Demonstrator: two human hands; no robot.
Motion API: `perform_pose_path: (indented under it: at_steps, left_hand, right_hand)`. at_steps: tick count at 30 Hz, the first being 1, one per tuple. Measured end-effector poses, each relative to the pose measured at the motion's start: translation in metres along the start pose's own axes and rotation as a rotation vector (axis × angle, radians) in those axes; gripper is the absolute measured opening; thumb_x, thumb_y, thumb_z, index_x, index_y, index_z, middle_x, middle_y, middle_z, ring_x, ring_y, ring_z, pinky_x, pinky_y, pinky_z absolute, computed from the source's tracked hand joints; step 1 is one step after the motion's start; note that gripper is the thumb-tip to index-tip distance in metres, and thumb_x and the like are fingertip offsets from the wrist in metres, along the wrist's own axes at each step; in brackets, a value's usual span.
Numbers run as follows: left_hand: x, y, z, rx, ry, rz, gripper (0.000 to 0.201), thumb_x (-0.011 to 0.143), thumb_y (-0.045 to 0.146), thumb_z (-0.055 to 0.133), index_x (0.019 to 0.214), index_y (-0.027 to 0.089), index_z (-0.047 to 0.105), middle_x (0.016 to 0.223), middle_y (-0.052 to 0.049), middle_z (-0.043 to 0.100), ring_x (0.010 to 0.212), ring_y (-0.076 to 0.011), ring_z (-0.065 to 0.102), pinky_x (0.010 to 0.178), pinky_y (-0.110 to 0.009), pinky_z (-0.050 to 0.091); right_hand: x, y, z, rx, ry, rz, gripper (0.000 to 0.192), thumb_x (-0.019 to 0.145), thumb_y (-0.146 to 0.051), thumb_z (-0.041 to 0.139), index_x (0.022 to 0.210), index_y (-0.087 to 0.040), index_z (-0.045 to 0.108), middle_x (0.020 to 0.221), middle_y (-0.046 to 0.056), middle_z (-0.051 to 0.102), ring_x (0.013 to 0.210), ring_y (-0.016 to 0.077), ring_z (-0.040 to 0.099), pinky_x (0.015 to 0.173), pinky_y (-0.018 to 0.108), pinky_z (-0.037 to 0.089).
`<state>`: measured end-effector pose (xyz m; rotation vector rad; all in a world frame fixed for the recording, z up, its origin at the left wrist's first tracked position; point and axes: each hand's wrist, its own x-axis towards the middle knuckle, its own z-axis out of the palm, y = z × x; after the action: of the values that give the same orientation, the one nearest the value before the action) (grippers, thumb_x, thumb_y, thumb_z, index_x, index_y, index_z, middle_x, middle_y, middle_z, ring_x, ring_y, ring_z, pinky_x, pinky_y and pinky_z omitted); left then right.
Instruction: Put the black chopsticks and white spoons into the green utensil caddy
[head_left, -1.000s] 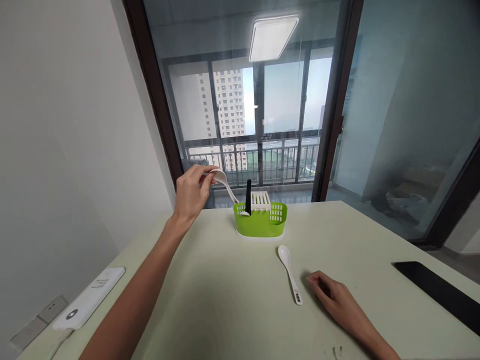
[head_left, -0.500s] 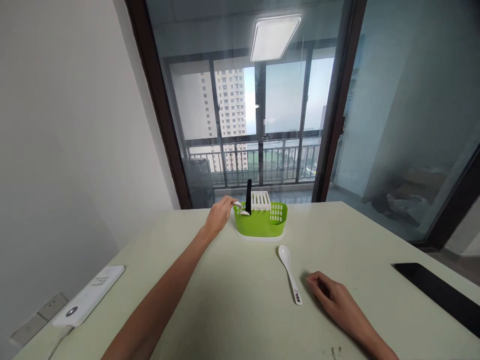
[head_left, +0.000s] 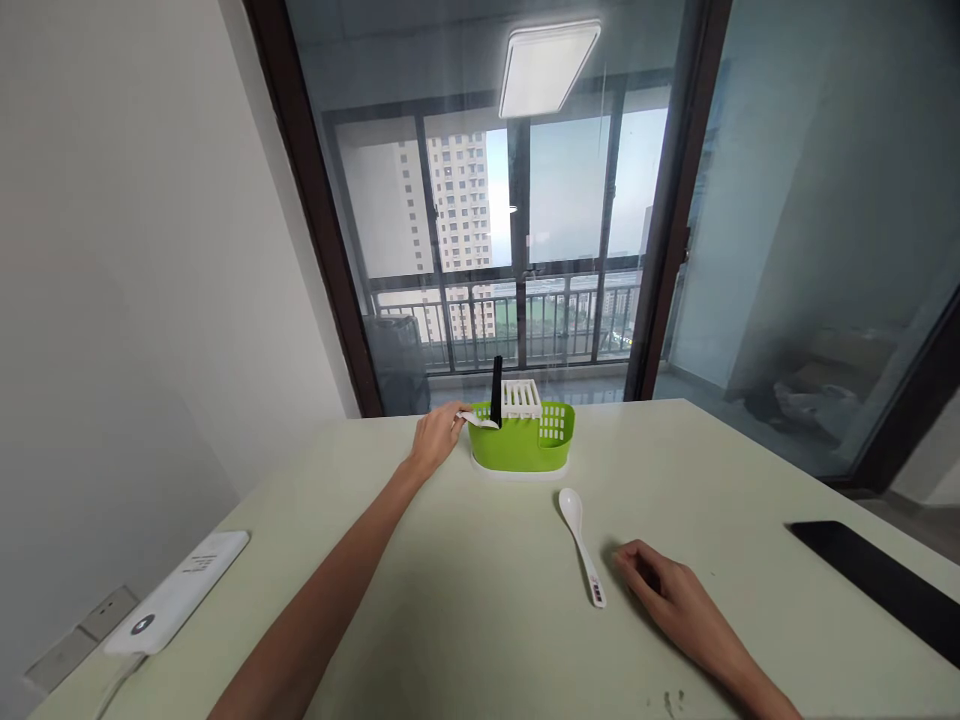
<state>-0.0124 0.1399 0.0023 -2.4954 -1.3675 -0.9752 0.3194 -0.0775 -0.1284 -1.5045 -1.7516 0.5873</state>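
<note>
A green cutlery holder (head_left: 525, 450) with a white slatted insert stands on the pale green table (head_left: 465, 600), far middle. A black utensil handle (head_left: 496, 391) sticks upright out of its left part. My left hand (head_left: 436, 436) is at the holder's left rim, fingers pinching a white spoon (head_left: 477, 420) that lies across that rim. A second white spoon (head_left: 580, 544) lies flat on the table in front of the holder. My right hand (head_left: 667, 590) rests on the table just right of that spoon's handle, fingers curled, holding nothing.
A white power strip (head_left: 176, 592) sits at the table's left edge by a wall socket. A black flat object (head_left: 877, 580) lies at the right edge. Behind the table is a large glass door with a dark frame.
My left hand has come down from above the table with the white spoon and now holds it low at the holder's left rim. My right hand has stayed put.
</note>
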Motion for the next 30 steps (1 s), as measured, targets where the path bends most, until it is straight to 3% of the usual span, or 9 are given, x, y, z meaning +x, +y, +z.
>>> perform_pose_path:
  at_steps: [3,6,9,12,17,20,22,26,30]
  left_hand:
    - [-0.015,0.003,-0.002,-0.057,-0.009,-0.004,0.036,0.093,0.017,0.055,0.127,0.028,0.058,0.125,-0.002,0.069,0.085,-0.0175,0.070,0.076,-0.029,0.051]
    - [-0.043,0.011,0.005,-0.154,0.114,-0.116,0.047,0.091,0.018,0.055,0.137,0.026,0.046,0.139,-0.007,0.057,0.077,-0.0137,0.069,0.078,-0.030,0.053]
    - [-0.072,0.022,0.024,-0.230,0.150,-0.254,0.034,0.091,0.023,0.055,0.125,0.021,0.049,0.127,-0.008,0.059,0.069,-0.0119,0.066,0.081,-0.032,0.053]
    - [-0.089,0.041,0.047,-0.309,-0.108,-0.209,0.025,0.093,0.032,0.056,0.114,0.019,0.054,0.115,-0.005,0.062,0.063,-0.0108,0.063,0.083,-0.032,0.052]
    - [-0.079,0.099,0.078,-0.398,-0.569,-0.162,0.047,0.093,0.054,0.057,0.123,0.018,0.054,0.113,-0.007,0.070,0.079,-0.0162,0.070,0.081,-0.029,0.052]
    - [-0.060,0.135,0.090,-0.263,-0.701,-0.190,0.048,0.092,0.055,0.056,0.121,0.016,0.056,0.105,-0.010,0.074,0.095,-0.0243,0.071,0.081,-0.031,0.052]
    - [-0.050,0.151,0.094,-0.206,-0.733,-0.194,0.037,0.092,0.047,0.058,0.115,0.017,0.058,0.099,-0.011,0.076,0.095,-0.0262,0.072,0.079,-0.032,0.053]
    - [-0.042,0.158,0.082,-0.252,-0.825,-0.144,0.020,0.097,0.033,0.048,0.102,0.019,0.060,0.073,-0.002,0.074,0.058,-0.0168,0.069,0.062,-0.026,0.052]
    - [-0.033,0.146,0.025,-0.388,-0.816,-0.024,0.026,0.099,0.037,0.045,0.113,0.019,0.058,0.087,-0.004,0.077,0.046,-0.0136,0.064,0.056,-0.027,0.051]
  right_hand:
    - [0.000,0.000,0.000,-0.007,0.017,-0.006,0.042,0.099,-0.058,0.039,0.085,-0.024,0.058,0.068,-0.001,0.061,0.060,0.0162,0.051,0.058,0.026,0.040]
    - [0.001,0.002,0.002,-0.005,0.021,-0.006,0.041,0.098,-0.057,0.039,0.086,-0.024,0.060,0.068,-0.001,0.062,0.060,0.0165,0.051,0.059,0.026,0.041]
    - [0.001,0.003,0.003,-0.005,0.025,-0.021,0.041,0.098,-0.057,0.040,0.085,-0.024,0.061,0.067,0.000,0.061,0.059,0.0170,0.052,0.058,0.026,0.042]
    - [0.002,0.002,0.003,-0.006,0.023,-0.031,0.041,0.098,-0.057,0.039,0.084,-0.024,0.060,0.068,0.000,0.061,0.060,0.0171,0.052,0.059,0.027,0.043]
    - [0.002,0.002,0.002,0.002,0.015,-0.015,0.041,0.099,-0.057,0.039,0.084,-0.024,0.058,0.069,0.000,0.061,0.061,0.0171,0.052,0.059,0.026,0.042]
    - [0.003,0.004,0.003,0.006,0.003,-0.016,0.041,0.099,-0.057,0.039,0.086,-0.024,0.059,0.068,-0.001,0.061,0.061,0.0165,0.051,0.058,0.026,0.041]
    - [0.004,0.005,0.003,0.004,-0.003,-0.014,0.042,0.099,-0.057,0.040,0.087,-0.023,0.061,0.069,0.000,0.062,0.061,0.0165,0.052,0.059,0.026,0.042]
    - [0.003,0.005,0.004,0.022,0.015,-0.024,0.041,0.099,-0.057,0.040,0.086,-0.023,0.061,0.072,0.001,0.065,0.062,0.0163,0.053,0.060,0.026,0.043]
    - [0.002,0.004,0.004,-0.006,0.028,-0.030,0.041,0.099,-0.056,0.040,0.085,-0.023,0.060,0.068,-0.001,0.062,0.060,0.0158,0.052,0.059,0.026,0.042]
